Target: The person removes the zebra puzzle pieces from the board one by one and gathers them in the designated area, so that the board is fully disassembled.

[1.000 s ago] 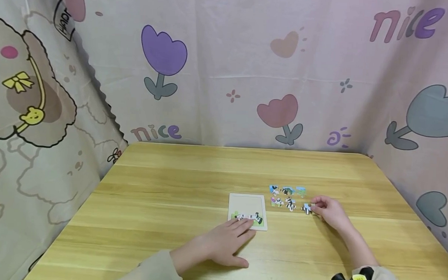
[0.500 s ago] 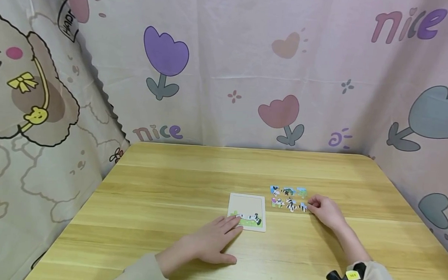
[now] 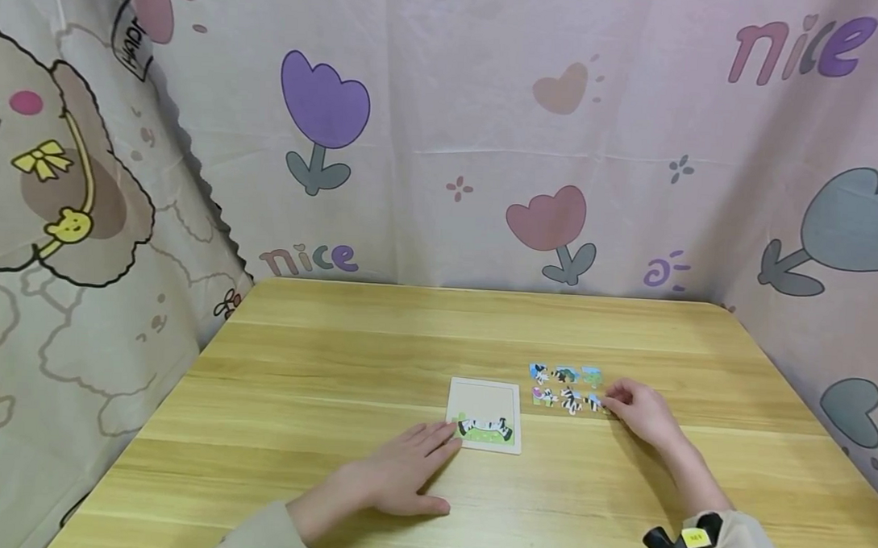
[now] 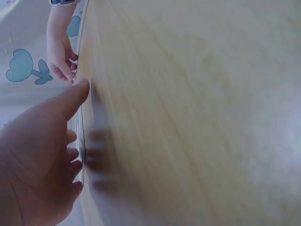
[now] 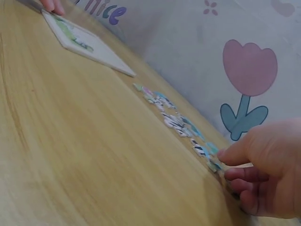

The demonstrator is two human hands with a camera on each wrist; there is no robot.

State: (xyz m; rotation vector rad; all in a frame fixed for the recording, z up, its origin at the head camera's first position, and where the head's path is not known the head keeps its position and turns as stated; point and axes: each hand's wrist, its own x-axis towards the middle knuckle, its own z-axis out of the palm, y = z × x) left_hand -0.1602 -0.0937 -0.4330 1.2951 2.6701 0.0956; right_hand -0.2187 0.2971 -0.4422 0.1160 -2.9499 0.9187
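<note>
Left hand (image 3: 406, 470) flat, fingers extended, tips hiding near-left corner of square off-white puzzle tray (image 3: 484, 400); green zebra-print section (image 3: 486, 431) along tray's near side. Right of it, two rows of small multicoloured puzzle pieces (image 3: 570, 401), prints partly unreadable. Right hand (image 3: 646, 414) at near row's right end, fingers bent; can't tell if pinching.

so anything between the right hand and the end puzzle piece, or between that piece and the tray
Nothing visible separates the right hand from the end piece; it is right at the piece's edge. Towards the tray, other loose pieces lie in the row. The left hand covers the tray's near left corner.
</note>
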